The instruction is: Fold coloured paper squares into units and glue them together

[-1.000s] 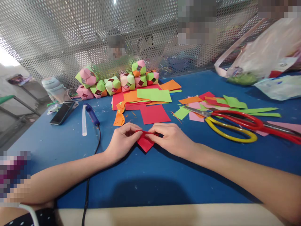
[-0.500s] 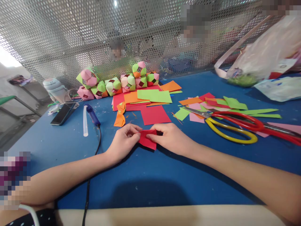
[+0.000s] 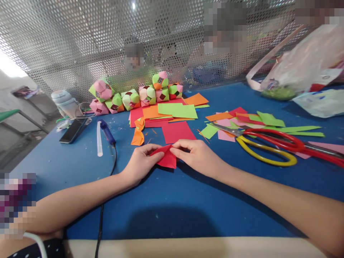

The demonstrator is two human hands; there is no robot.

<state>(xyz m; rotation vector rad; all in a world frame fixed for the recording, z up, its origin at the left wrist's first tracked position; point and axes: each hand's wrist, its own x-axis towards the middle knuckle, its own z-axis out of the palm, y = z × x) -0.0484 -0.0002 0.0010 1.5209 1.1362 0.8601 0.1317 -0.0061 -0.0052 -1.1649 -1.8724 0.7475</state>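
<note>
A small folded piece of red paper [image 3: 168,160] is held up between both hands above the blue table. My left hand [image 3: 143,159] is closed on its left side, thumb on top. Fingertips and thumb of my right hand [image 3: 197,156] pinch its upper right corner, where a flap is folded in at a slant. Just beyond the hands lies a flat red sheet [image 3: 178,132]. To its left are two small folded orange pieces [image 3: 138,137]. Behind them is a stack of coloured paper with a green sheet [image 3: 177,110] on top.
Folded paper balls [image 3: 130,99] line the back by a perforated metal screen [image 3: 107,46]. A glue gun [image 3: 107,132] with its cord, a phone [image 3: 72,130] and a bottle [image 3: 64,102] are left. Scissors [image 3: 268,157], paper scraps [image 3: 209,131] and a plastic bag [image 3: 303,61] are right.
The red paper's upper right corner has been folded over at a slant. My right fingers have moved from its right side up to its top corner.
</note>
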